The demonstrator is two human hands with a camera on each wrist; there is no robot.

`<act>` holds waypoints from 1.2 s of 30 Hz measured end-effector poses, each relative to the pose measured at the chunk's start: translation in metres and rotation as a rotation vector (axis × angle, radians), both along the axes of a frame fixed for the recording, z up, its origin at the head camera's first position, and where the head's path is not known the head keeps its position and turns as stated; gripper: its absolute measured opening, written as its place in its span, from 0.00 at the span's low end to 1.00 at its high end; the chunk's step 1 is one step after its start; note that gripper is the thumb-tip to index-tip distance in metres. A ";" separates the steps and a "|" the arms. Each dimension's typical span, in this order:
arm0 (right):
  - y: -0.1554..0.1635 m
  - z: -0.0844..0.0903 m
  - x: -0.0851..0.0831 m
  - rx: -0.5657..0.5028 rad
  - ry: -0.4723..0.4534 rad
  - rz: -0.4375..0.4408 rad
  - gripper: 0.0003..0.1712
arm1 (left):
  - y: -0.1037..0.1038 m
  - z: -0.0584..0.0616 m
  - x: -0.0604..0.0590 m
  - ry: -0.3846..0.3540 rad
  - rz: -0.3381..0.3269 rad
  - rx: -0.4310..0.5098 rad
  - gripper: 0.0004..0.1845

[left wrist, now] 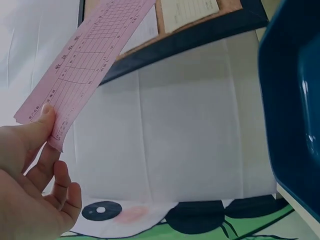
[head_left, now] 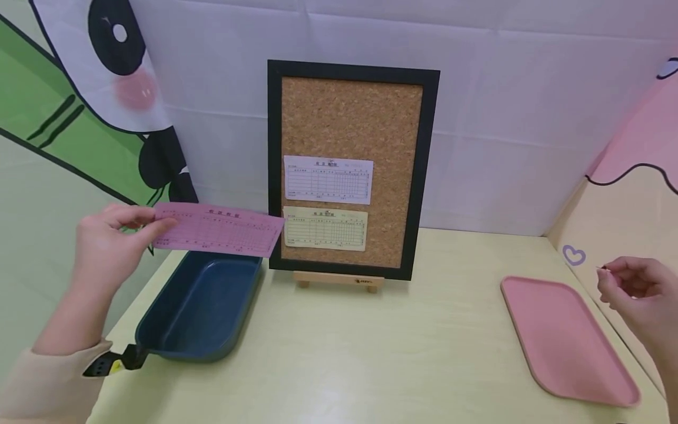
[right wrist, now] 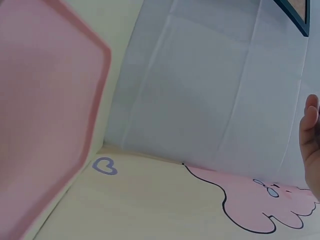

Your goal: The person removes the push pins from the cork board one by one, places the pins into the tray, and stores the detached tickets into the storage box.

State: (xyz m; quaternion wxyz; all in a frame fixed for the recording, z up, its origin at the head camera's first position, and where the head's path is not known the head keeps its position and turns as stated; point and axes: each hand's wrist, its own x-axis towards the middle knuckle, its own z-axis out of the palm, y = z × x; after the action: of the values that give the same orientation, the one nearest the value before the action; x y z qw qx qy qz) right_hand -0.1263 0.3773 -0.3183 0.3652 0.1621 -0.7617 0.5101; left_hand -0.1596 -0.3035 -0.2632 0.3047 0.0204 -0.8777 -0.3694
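My left hand [head_left: 108,244] pinches the left end of a pink receipt slip [head_left: 222,229] between thumb and fingers. The slip is held above the blue bin, its right end overlapping the board's left frame in the head view. A framed cork board [head_left: 349,118] stands upright, with a white receipt slip [head_left: 328,179] above a yellowish receipt slip [head_left: 325,228] on it. Off to the right, over the pink tray, my right hand [head_left: 643,288] pinches a small pin [head_left: 602,268], its tip pointing left. In the right wrist view only part of that hand [right wrist: 312,145] shows.
A deep blue bin [head_left: 196,347] stands on the table [head_left: 402,341] at the left. At the right lies a flat pink tray [head_left: 577,341]. A wooden easel [head_left: 339,280] supports the board, with a printed cloth [head_left: 477,118] behind it.
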 end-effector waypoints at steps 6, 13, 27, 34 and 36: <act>0.005 -0.017 0.006 0.098 -0.129 -0.185 0.21 | -0.019 -0.009 0.000 -0.074 0.013 -0.064 0.16; 0.016 -0.042 0.008 0.147 -0.191 -0.198 0.22 | -0.040 -0.016 -0.003 -0.110 -0.008 -0.200 0.17; 0.036 -0.078 0.010 0.243 -0.343 -0.233 0.12 | -0.065 -0.034 -0.017 -0.215 -0.083 -0.400 0.15; 0.039 -0.085 0.009 0.299 -0.421 -0.165 0.09 | -0.074 -0.041 -0.030 -0.258 -0.198 -0.510 0.11; 0.041 -0.088 0.009 0.317 -0.450 -0.148 0.08 | -0.074 -0.046 -0.034 -0.282 -0.226 -0.540 0.11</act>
State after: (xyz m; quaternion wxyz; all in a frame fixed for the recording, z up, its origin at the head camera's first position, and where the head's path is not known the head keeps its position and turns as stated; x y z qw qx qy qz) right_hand -0.1177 0.4184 -0.4062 0.1931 0.0439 -0.9036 0.3800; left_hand -0.1935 -0.3778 -0.3088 0.1317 -0.1079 -0.9742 -0.1481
